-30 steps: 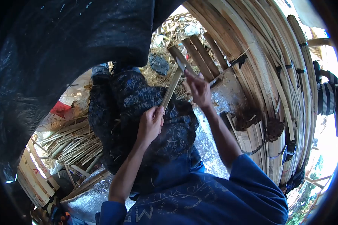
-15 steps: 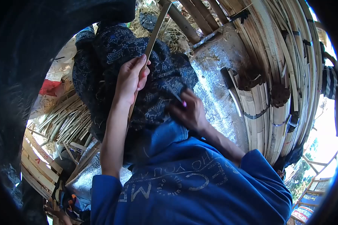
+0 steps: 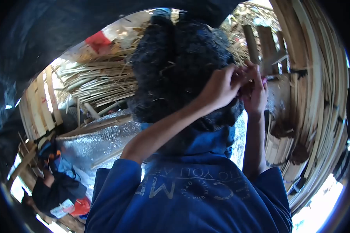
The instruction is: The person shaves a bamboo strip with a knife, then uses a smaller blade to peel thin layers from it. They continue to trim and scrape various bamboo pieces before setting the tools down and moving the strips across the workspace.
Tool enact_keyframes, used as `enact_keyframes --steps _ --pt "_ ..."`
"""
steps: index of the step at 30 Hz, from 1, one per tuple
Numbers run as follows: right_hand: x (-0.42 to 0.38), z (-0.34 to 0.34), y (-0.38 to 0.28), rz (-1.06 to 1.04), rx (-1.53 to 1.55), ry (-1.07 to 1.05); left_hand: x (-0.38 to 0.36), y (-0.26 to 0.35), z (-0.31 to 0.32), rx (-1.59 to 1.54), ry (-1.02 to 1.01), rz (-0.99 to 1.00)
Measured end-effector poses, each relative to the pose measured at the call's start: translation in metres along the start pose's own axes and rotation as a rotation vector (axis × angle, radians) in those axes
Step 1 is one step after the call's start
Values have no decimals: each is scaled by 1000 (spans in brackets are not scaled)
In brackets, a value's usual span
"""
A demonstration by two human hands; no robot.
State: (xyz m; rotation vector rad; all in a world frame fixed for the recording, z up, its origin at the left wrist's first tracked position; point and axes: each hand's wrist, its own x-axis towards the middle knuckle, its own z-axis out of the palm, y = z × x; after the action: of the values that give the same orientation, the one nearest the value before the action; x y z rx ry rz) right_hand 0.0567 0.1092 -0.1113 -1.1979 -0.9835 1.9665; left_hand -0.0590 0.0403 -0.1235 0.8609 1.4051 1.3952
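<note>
My left hand (image 3: 224,87) reaches across to the right above the dark patterned cloth (image 3: 182,58) over my lap, its fingers pinched together. It meets my right hand (image 3: 256,97), which is raised with fingers curled. A blurred pale bamboo strip (image 3: 275,59) sticks out beyond the fingertips toward the upper right. At my right hand a bit of pink shows, the handle of what looks like a small knife (image 3: 264,80); its blade cannot be made out. The fingers overlap and hide most of what lies between them.
Bundled bamboo slats (image 3: 319,97) stand along the right side. Loose thin strips (image 3: 97,81) lie piled at the left. A silvery sheet (image 3: 101,136) covers the ground. At lower left sits another person, with a dark sleeve (image 3: 62,190) in view.
My view has turned to the right. Both hands, apart before, have come together at the right. The long bamboo strip that stood upright in my left hand now points away, mostly hidden.
</note>
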Motion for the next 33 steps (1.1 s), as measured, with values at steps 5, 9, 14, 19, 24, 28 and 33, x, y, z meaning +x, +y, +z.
enact_keyframes --steps 5,9,14,19,24,28,33 --pt "20 11 13 24 -75 254 -55 30 -94 713 194 265" --pt "25 -12 17 31 -21 174 -127 -13 -133 1237 93 -12" --pt "31 -4 6 -38 21 213 -128 -33 -126 1108 185 -71" --pt "25 -11 3 -27 -110 140 -134 -43 -142 658 281 -92" --pt "11 -24 7 -21 -65 165 -149 -96 -183 -374 576 -593" --pt "9 -24 7 -55 -26 152 -155 -96 -181 -489 358 -570" --pt "9 -23 0 -49 -70 140 -143 -93 -201 -329 397 -697"
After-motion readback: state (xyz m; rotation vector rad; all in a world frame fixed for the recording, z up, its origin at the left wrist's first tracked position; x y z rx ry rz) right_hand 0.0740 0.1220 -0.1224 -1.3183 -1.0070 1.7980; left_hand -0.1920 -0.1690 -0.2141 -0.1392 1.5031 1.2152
